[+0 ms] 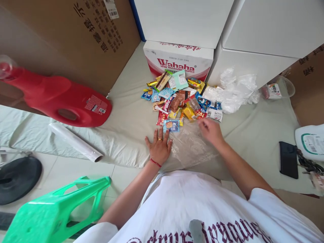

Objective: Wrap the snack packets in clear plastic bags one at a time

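Observation:
My left hand (159,147) lies flat, fingers spread, on the cloth beside the lower left of a clear plastic bag (191,145). Its fingertips are near a small blue snack packet (171,126). My right hand (210,131) is closed in a pinch at the upper right edge of the clear bag, which lies flattened in front of my body. Just beyond both hands is a loose pile of wrapped snacks (177,101) in many colours. Among them are a pale green packet (178,80), a yellow packet (189,112) and a white packet (214,115).
Behind the pile stands a Wahaba carton (178,60). Crumpled clear plastic (234,92) lies to its right. At the left are a red jug (68,101), a white roll (76,142) and a green stool (60,206). A black phone (289,160) rests at the right.

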The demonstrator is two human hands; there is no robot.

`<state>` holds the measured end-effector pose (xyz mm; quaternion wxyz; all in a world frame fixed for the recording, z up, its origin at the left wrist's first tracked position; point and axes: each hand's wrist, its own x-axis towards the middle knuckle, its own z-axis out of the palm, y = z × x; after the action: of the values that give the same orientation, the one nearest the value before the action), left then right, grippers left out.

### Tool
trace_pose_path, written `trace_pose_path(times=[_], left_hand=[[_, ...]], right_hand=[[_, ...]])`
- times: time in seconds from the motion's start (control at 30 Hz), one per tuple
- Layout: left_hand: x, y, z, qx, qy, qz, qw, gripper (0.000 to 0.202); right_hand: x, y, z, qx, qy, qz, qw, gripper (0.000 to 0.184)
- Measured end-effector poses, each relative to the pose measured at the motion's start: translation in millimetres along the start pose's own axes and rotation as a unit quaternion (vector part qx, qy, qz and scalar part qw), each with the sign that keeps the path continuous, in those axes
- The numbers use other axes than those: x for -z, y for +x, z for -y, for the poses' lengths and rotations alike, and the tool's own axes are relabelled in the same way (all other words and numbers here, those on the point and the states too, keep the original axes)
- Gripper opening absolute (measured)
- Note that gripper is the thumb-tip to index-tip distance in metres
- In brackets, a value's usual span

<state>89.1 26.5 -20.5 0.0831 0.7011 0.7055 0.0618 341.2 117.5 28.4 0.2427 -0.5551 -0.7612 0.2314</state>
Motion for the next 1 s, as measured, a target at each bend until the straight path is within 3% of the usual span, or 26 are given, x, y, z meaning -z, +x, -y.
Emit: trace_pose_path(times=[0.07,0.17,0.3,0.47,0.57,0.7,0.73,0.8,0.9,0.97,1.0], left_hand=[[2.9,-1,-2,-0.005,0.029,0.024,0.999,0.063],[8.8,-1,-2,-0.016,0.06,0.063,0.996,0.082],[17.6,-1,6,-0.046,0.066,0.127,0.989,0.103],[27.7,4,21,-0.077,0.056,0.211,0.973,0.121],[31.7,7,25,-0.088,0.055,0.244,0.964,0.129],[33.3,8,27,-0.096,0.05,0.256,0.961,0.133],[33.2,9,26,-0.095,0.049,0.257,0.961,0.134],[32.8,9,25,-0.09,0.048,0.259,0.961,0.136],[32.9,10,23,-0.086,0.047,0.261,0.96,0.14],[33.6,11,23,-0.084,0.048,0.265,0.959,0.141],[33.9,11,24,-0.083,0.049,0.266,0.959,0.141]], right_hand=[[6,50,-5,-0.085,-0.097,-0.044,0.991,0.033],[-1,103,-6,-0.145,-0.179,-0.002,0.973,0.052],[-14,120,-8,-0.125,-0.22,0.02,0.967,0.046],[-7,108,-30,-0.116,-0.193,0.021,0.974,0.025],[11,98,-31,-0.065,-0.183,-0.024,0.981,0.019],[53,74,1,0.005,-0.11,-0.1,0.989,0.021],[63,65,13,0.027,-0.082,-0.085,0.993,0.021],[71,46,37,0.089,-0.032,0.008,0.995,0.021],[48,13,61,0.174,-0.023,0.182,0.967,0.02],[14,-8,62,0.175,-0.073,0.227,0.955,0.026],[-5,-19,58,0.162,-0.11,0.217,0.956,0.034]])
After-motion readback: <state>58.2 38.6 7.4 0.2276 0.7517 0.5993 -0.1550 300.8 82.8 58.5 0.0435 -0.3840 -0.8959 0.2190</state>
